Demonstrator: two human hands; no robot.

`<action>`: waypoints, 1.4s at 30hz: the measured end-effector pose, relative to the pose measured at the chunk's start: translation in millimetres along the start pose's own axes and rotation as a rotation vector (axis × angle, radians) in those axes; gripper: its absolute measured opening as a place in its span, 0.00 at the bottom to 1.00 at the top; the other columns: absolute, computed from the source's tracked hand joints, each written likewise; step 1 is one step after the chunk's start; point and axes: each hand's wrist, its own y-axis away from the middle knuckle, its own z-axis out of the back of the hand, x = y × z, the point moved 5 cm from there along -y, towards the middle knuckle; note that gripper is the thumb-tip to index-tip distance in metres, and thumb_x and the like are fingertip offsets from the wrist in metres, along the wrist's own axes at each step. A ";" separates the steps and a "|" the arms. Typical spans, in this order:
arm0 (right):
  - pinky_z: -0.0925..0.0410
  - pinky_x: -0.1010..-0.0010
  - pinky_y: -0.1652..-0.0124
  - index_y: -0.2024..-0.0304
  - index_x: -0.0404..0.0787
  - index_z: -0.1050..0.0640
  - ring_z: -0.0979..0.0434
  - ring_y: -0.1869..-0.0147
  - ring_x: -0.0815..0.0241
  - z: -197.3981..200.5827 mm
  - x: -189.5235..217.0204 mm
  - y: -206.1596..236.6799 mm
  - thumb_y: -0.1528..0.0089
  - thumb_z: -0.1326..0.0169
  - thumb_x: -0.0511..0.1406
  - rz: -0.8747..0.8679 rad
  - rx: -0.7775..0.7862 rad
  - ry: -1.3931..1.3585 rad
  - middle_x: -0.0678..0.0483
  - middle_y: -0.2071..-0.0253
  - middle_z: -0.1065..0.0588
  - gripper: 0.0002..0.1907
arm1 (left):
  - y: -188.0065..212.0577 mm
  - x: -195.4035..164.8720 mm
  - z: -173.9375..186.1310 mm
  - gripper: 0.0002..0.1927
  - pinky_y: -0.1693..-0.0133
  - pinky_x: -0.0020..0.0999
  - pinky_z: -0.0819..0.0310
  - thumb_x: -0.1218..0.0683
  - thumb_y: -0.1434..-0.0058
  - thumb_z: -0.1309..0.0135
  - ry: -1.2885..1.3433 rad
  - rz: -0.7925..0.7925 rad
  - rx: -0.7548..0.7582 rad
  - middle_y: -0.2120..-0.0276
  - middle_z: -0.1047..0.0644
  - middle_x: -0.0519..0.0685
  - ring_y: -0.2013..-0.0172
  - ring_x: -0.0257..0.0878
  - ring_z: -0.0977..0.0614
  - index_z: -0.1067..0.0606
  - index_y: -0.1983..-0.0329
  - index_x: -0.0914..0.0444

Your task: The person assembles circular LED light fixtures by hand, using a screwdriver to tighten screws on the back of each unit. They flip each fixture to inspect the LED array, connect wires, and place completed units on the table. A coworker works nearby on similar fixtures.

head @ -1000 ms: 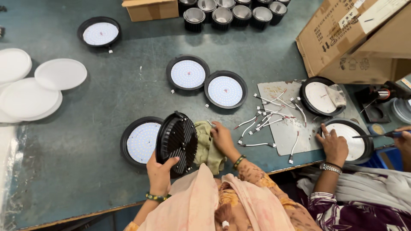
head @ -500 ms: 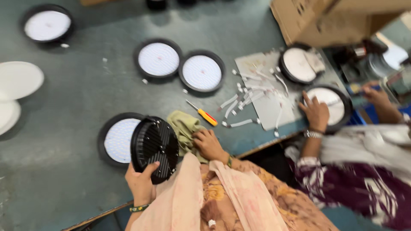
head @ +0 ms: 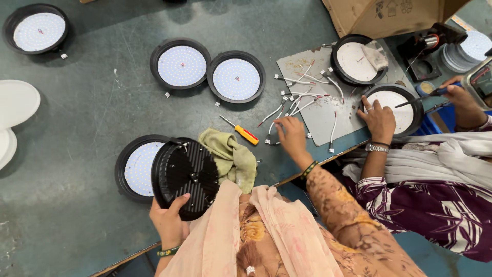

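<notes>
My left hand grips the lower rim of a round black finned lamp housing, held tilted on edge above the table. Behind it lies a round LED lamp, face up. My right hand reaches out to the right, fingers spread over short white wires at the edge of a grey plate. A yellow-handled screwdriver and a crumpled olive cloth lie between my hands.
Two LED lamps sit side by side mid-table, another at far left. White round covers are at the left edge. A co-worker's hand rests on a lamp at right. A cardboard box stands at the back.
My right hand left the cloth and reached right to the wires. My left hand still holds the finned housing. The view shifted, showing the screwdriver.
</notes>
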 end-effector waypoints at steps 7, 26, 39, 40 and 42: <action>0.36 0.62 0.51 0.55 0.44 0.20 0.26 0.46 0.55 -45.6 -2.8 -31.7 0.45 0.45 0.31 0.493 0.138 0.303 0.56 0.52 0.24 0.14 | -15.2 -14.5 0.9 0.24 0.55 0.32 0.25 0.73 0.51 0.43 -0.047 -0.060 -0.028 0.57 0.20 0.50 0.60 0.38 0.19 0.25 0.48 0.70; 0.29 0.78 0.66 0.60 0.34 0.19 0.22 0.67 0.70 43.3 129.4 -49.4 0.34 0.40 0.31 -0.134 0.197 -0.910 0.56 0.66 0.22 0.04 | -1.8 -54.9 -94.5 0.24 0.51 0.35 0.24 0.72 0.50 0.44 0.143 -0.106 0.223 0.56 0.19 0.51 0.57 0.39 0.19 0.25 0.48 0.71; 0.31 0.80 0.70 0.62 0.33 0.20 0.25 0.70 0.72 38.9 159.2 -11.1 0.36 0.40 0.31 -0.241 0.446 -1.050 0.57 0.69 0.23 0.05 | 20.9 -44.6 -100.4 0.24 0.53 0.31 0.23 0.71 0.48 0.41 -0.059 -0.160 0.305 0.56 0.19 0.49 0.58 0.35 0.19 0.24 0.47 0.72; 0.31 0.80 0.71 0.62 0.33 0.20 0.25 0.71 0.72 38.6 160.0 -10.3 0.36 0.40 0.31 -0.233 0.447 -1.051 0.57 0.69 0.23 0.05 | 21.3 -44.6 -100.8 0.24 0.52 0.31 0.23 0.71 0.49 0.41 -0.058 -0.158 0.305 0.56 0.19 0.49 0.58 0.35 0.19 0.25 0.46 0.71; 0.32 0.80 0.71 0.62 0.33 0.20 0.25 0.71 0.71 38.6 161.7 -9.5 0.36 0.40 0.31 -0.216 0.445 -1.053 0.57 0.70 0.23 0.05 | 21.8 -45.5 -101.2 0.25 0.52 0.31 0.23 0.71 0.49 0.41 -0.056 -0.156 0.307 0.56 0.19 0.49 0.57 0.35 0.19 0.25 0.45 0.71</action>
